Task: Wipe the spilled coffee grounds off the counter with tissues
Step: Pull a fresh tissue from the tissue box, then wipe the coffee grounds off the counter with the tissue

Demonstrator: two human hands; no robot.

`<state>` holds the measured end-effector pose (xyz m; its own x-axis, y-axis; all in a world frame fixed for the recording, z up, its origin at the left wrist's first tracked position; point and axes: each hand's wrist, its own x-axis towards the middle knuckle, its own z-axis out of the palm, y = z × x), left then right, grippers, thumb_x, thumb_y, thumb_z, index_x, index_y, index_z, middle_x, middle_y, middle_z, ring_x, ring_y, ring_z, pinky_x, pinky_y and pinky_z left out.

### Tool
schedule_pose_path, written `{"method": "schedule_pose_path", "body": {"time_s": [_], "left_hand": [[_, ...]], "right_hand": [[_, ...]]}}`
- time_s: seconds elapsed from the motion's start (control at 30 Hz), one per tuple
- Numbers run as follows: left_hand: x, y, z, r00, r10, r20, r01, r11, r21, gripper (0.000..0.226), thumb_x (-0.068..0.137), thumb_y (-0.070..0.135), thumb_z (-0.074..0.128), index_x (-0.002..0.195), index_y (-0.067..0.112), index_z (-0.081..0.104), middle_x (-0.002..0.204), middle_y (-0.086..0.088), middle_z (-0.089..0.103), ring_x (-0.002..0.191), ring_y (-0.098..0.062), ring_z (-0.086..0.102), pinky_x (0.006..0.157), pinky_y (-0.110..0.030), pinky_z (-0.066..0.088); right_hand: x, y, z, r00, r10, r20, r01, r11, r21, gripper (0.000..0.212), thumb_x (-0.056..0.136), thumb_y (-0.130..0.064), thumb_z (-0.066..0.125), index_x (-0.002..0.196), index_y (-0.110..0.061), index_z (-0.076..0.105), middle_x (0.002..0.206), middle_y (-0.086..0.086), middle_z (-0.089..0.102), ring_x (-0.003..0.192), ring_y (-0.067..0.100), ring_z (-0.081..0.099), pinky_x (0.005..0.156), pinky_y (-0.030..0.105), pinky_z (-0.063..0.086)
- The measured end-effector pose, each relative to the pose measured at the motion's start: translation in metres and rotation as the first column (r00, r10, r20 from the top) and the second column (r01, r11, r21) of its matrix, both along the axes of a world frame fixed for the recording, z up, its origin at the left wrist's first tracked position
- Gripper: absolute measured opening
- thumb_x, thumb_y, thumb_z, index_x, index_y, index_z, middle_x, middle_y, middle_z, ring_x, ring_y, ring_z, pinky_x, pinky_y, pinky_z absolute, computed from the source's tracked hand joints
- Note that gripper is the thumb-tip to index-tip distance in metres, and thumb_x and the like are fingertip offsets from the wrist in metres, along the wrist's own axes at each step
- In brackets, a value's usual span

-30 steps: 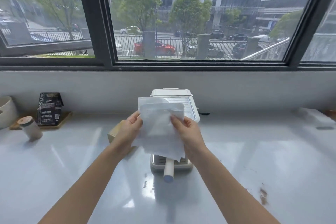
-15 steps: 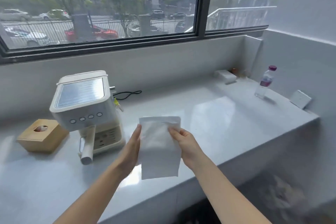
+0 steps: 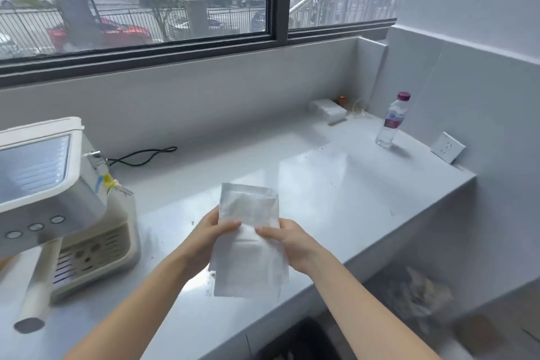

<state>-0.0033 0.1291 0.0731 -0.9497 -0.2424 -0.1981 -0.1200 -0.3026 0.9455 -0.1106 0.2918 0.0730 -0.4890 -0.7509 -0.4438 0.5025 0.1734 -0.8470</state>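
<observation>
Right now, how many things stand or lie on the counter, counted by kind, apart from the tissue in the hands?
Coffee machine: 1
Water bottle: 1
White box: 1
Black cable: 1
Small orange item, too blurred to name: 1
Total: 5
The tissue is off the counter, held by the left hand and the right hand.

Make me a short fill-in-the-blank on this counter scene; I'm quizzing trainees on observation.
1. Both hands hold a white ____ above the counter.
2. The water bottle has a ____ cap.
3. The coffee machine stands to the person's ____.
4. A black ____ lies on the counter behind the machine.

Missing words: tissue; purple; left; cable
</observation>
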Motion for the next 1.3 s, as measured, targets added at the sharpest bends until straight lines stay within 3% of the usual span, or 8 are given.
{"method": "schedule_pose_path", "body": {"time_s": [0.37,0.53,0.63,0.73,0.9,1.03,1.13,1.3], "left_hand": [[-0.081,-0.016,-0.010,0.971,0.169,0.167,-0.168,0.986,-0.017,0.029,0.084,-0.005,0.051,0.095,0.012,0.072,0.096,-0.011,0.073,0.081,-0.021,0.070,0.063,-0.031,0.057],[-0.106,-0.012,-0.013,0.931,0.299,0.211,-0.343,0.914,0.218,0.039,0.087,0.028,0.037,0.088,0.019,0.075,0.087,-0.007,0.072,0.070,-0.020,0.068,0.056,-0.026,0.051],[-0.111,-0.004,-0.026,0.908,0.334,0.252,-0.408,0.842,0.353,0.057,0.091,0.057,0.033,0.112,0.017,0.067,0.106,-0.009,0.071,0.085,-0.025,0.069,0.070,-0.034,0.050],[-0.118,0.017,-0.037,0.854,0.387,0.349,-0.487,0.831,0.270,0.047,0.085,0.053,0.058,0.115,0.018,0.062,0.100,-0.005,0.073,0.085,-0.024,0.070,0.075,-0.034,0.053],[-0.140,0.054,-0.046,0.742,0.587,0.322,-0.617,0.787,-0.013,0.023,0.070,0.018,0.067,0.093,0.018,0.070,0.088,-0.004,0.068,0.072,-0.017,0.065,0.059,-0.024,0.048],[-0.148,0.079,-0.051,0.625,0.716,0.312,-0.738,0.672,-0.063,0.016,0.069,0.018,0.065,0.084,0.025,0.067,0.085,-0.002,0.065,0.074,-0.020,0.061,0.060,-0.027,0.042],[-0.142,0.092,-0.051,0.586,0.749,0.310,-0.775,0.629,-0.053,0.015,0.071,0.016,0.065,0.085,0.024,0.066,0.085,-0.006,0.064,0.076,-0.023,0.060,0.062,-0.028,0.043],[-0.108,0.097,-0.057,0.538,0.747,0.391,-0.839,0.520,0.162,0.040,0.078,0.019,0.072,0.115,0.010,0.060,0.107,-0.012,0.069,0.095,-0.027,0.066,0.075,-0.035,0.056]], "right_hand": [[-0.099,-0.033,-0.014,0.989,0.065,0.130,-0.063,0.998,-0.021,0.032,0.089,-0.001,0.056,0.120,0.005,0.058,0.108,0.020,0.065,0.097,0.033,0.062,0.083,0.041,0.052],[-0.147,-0.050,-0.021,0.986,0.165,0.034,-0.163,0.985,-0.049,0.021,0.086,0.003,0.046,0.090,-0.004,0.065,0.077,0.007,0.068,0.064,0.020,0.064,0.054,0.024,0.050],[-0.175,-0.056,-0.021,0.960,0.268,-0.085,-0.271,0.962,-0.020,0.027,0.083,-0.001,0.050,0.063,-0.014,0.063,0.096,0.007,0.068,0.075,0.024,0.061,0.058,0.025,0.045],[-0.197,-0.057,-0.025,0.869,0.428,-0.249,-0.427,0.902,0.063,0.040,0.085,0.005,0.042,0.058,-0.016,0.063,0.110,0.007,0.067,0.089,0.025,0.061,0.069,0.030,0.045],[-0.221,-0.046,-0.033,0.843,0.522,-0.132,-0.512,0.853,0.103,0.025,0.089,-0.015,0.046,0.084,-0.016,0.070,0.088,0.005,0.064,0.077,0.021,0.060,0.064,0.027,0.046],[-0.234,-0.037,-0.050,0.754,0.653,0.073,-0.657,0.747,0.100,0.051,0.089,-0.056,0.049,0.117,-0.016,0.063,0.115,0.012,0.068,0.107,0.030,0.065,0.091,0.042,0.048],[-0.224,-0.036,-0.057,0.614,0.789,-0.031,-0.786,0.614,0.076,0.045,0.083,-0.038,0.063,0.118,-0.010,0.064,0.119,0.017,0.066,0.107,0.029,0.065,0.079,0.031,0.052],[-0.186,-0.050,-0.069,0.639,0.766,-0.078,-0.765,0.643,0.047,0.032,0.081,-0.020,0.073,0.111,-0.011,0.067,0.110,0.014,0.071,0.102,0.030,0.068,0.084,0.039,0.055]]}}
